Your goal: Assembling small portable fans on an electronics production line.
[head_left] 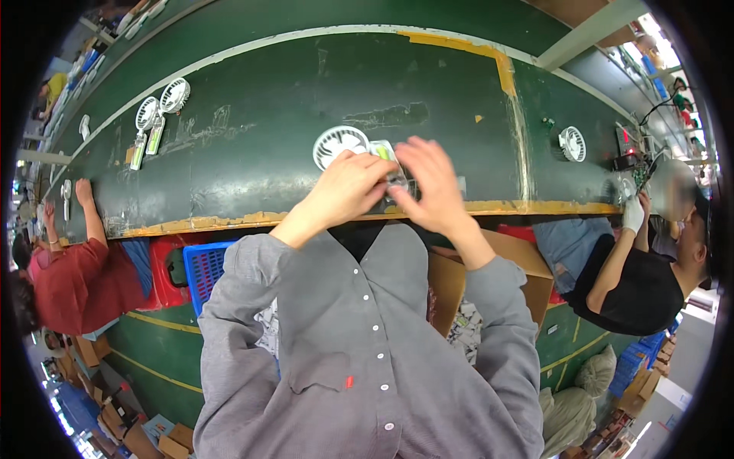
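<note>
A white handheld fan (pixel 336 145) lies on the green bench right in front of me, its round grille to the left. The handle, with a bright green patch, points to the right. My left hand (pixel 350 185) is closed round the near part of this handle, fingers curled and pressed together. Slightly blurred, my right hand (pixel 433 187) is just right of the handle's end, fingers stretched and thumb apart. Between the two hands is a small shiny piece that I cannot make out, partly covered by the fingers.
Two white fans (pixel 147 113) lie on the bench at far left; another fan (pixel 572 144) stands at right. A blue crate (pixel 205 271) and an open cardboard box (pixel 520 260) sit below the bench edge. People work on both sides, one in red (pixel 84 283), one in black (pixel 638 287).
</note>
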`<state>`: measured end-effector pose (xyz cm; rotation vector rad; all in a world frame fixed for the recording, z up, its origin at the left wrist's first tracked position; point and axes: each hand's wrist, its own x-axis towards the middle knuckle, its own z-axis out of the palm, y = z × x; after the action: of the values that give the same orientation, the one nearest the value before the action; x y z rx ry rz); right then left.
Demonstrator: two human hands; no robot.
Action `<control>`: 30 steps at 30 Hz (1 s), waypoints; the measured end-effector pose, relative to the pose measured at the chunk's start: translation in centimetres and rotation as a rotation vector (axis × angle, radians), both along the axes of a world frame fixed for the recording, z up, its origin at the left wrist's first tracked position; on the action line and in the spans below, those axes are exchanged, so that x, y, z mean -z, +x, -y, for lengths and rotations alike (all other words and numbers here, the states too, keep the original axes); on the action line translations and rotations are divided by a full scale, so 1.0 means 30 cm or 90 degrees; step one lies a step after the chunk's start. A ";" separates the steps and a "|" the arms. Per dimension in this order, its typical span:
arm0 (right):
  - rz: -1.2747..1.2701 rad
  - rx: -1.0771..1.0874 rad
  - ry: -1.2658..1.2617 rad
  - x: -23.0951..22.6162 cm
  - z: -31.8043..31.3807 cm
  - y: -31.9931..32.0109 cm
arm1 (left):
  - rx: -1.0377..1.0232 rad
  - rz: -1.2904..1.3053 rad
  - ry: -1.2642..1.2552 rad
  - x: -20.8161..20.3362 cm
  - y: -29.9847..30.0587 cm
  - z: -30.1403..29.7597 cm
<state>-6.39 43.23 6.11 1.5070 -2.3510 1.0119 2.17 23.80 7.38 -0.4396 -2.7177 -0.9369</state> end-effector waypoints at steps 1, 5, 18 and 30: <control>0.107 -0.026 -0.033 0.022 0.016 0.023 | 0.012 0.033 0.041 -0.023 0.008 -0.011; 0.420 -0.088 -0.115 0.045 -0.009 0.081 | 0.007 0.183 0.282 -0.102 0.042 -0.003; 1.193 -0.157 -0.423 -0.046 -0.056 0.302 | 0.070 0.199 0.459 -0.182 0.152 -0.037; 1.172 0.137 -0.460 -0.004 -0.077 0.412 | -0.025 0.049 0.253 -0.147 0.260 -0.116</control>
<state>5.96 45.55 6.24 -0.3629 -1.8589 3.4348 9.95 27.29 11.80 -0.2741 -2.5015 -1.4648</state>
